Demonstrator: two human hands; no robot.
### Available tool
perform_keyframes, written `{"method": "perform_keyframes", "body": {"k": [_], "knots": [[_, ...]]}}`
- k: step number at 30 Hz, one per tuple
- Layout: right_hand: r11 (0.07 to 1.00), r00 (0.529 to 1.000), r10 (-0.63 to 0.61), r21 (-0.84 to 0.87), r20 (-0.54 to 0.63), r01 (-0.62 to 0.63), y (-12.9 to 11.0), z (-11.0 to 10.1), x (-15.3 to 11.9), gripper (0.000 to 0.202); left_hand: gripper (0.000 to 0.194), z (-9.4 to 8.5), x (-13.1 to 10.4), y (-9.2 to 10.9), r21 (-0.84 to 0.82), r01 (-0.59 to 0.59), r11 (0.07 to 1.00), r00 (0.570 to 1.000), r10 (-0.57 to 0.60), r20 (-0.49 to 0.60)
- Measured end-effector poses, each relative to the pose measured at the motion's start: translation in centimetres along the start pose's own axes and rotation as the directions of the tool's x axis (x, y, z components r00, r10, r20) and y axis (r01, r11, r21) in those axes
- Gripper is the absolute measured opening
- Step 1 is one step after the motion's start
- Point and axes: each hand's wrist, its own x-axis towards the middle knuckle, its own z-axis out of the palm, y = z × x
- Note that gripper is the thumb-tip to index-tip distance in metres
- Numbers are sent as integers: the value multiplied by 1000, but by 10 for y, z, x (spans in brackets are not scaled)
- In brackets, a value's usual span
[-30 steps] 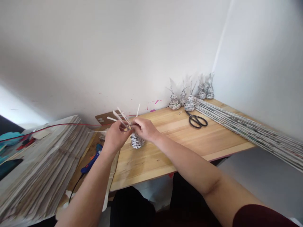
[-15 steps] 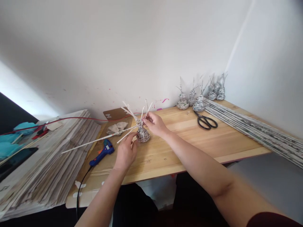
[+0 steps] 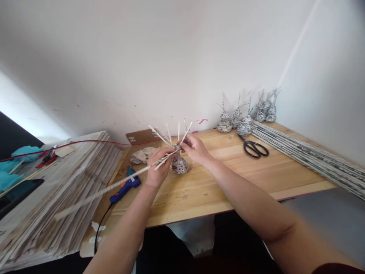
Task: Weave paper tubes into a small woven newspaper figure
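A small woven paper gourd (image 3: 180, 165) stands on the wooden table, with several pale paper spokes fanning out of its neck. My left hand (image 3: 159, 165) is closed at the left of the neck, its fingertips on the paper strands there. One long paper tube (image 3: 114, 185) runs from the neck across this hand and out to the lower left, its far end blurred. On the other side, my right hand (image 3: 195, 149) pinches the neck at the base of the spokes. Its fingertips are partly hidden behind the strands.
Black scissors (image 3: 256, 148) lie to the right, near several finished woven gourds (image 3: 224, 122) and a bundle of paper tubes (image 3: 302, 154). Left are a blue glue gun (image 3: 125, 187), a crumpled cloth (image 3: 142, 155) and a tall paper stack (image 3: 65, 198). A red cable (image 3: 94, 141) crosses behind.
My left hand has risen from the gourd's body to its neck and the strands. The long tube's free end has swung down and toward me. The view has shifted slightly left.
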Motion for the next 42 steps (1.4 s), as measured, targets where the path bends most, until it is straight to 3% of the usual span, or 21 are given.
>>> {"method": "perform_keyframes", "body": {"k": [3,7,12,16,20,25,32,36,42], "knots": [[1000,1000,26,-17,-14,-26,0,-3,2,11,13,3,16,-3,-17,-70,997,997,71,25],[993,995,99,67,-34,-97,0,-5,4,22,13,10,25,-18,-105,-33,994,995,42,86],[971,985,160,187,-60,-146,0,-5,3,29,22,16,16,-40,-318,201,926,980,-193,58],[985,966,173,34,-190,-170,-3,-6,1,23,27,17,10,-48,-451,327,831,941,-330,73],[984,966,121,-100,-227,-146,-12,-5,-3,30,26,17,10,-47,-452,284,846,955,-291,55],[990,988,74,-113,-132,-90,-20,3,-11,28,23,14,10,-42,-368,218,904,974,-224,28],[988,985,105,-96,-138,-119,-22,6,-13,25,13,10,12,-32,-235,62,970,997,-71,-28],[983,991,120,-133,-59,-127,-21,3,-12,20,11,12,13,-31,-244,-28,969,996,5,-94],[969,999,38,-246,2,-37,-14,-1,-13,25,13,18,13,-37,-216,-108,970,975,60,-216]]}}
